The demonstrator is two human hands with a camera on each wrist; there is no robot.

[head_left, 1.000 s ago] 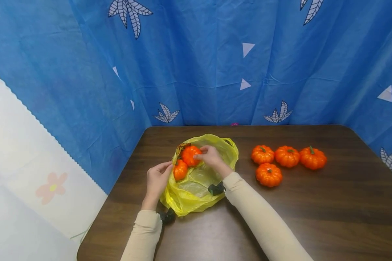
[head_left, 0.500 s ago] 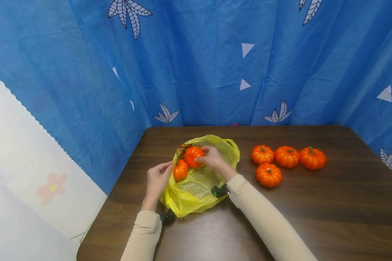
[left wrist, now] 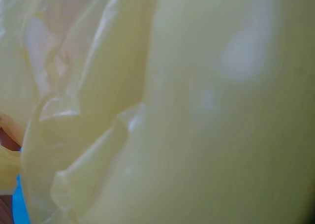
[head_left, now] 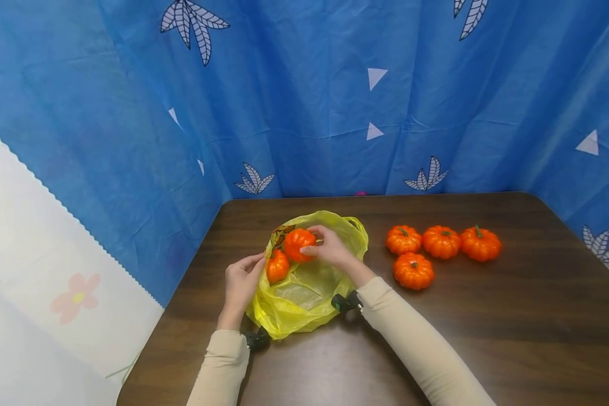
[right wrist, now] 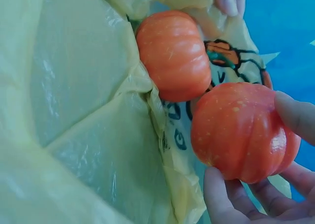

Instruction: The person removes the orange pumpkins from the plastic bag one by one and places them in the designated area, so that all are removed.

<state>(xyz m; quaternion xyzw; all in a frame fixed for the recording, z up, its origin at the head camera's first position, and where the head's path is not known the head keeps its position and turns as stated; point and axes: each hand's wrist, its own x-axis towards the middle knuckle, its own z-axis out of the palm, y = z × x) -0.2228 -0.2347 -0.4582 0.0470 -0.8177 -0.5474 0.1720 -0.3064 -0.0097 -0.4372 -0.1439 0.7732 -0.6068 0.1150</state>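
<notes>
A yellow plastic bag (head_left: pixel 304 296) lies on the table with its mouth spread wide. My left hand (head_left: pixel 240 286) pinches its left rim between thumb and fingers. Inside, my right hand (head_left: pixel 331 248) grips a small orange pumpkin (head_left: pixel 298 244) from its right side. The right wrist view shows the fingers below this pumpkin (right wrist: pixel 241 133) and the thumb on its side. Another orange pumpkin (head_left: pixel 277 267) sits in the bag next to the left hand. Yellow plastic (left wrist: pixel 197 115) fills most of the left wrist view, hiding nearly all of that hand.
Right of the bag, several orange pumpkins stand on the dark wooden table (head_left: pixel 487 327): three in a row, among them one pumpkin (head_left: pixel 441 242), and a nearer pumpkin (head_left: pixel 413 271) in front. A blue curtain (head_left: pixel 304 101) hangs behind the table's far edge.
The right hand and its pumpkin have shifted slightly to the right within the bag, away from the other pumpkin. My left hand stays at the rim. The head view has turned slightly.
</notes>
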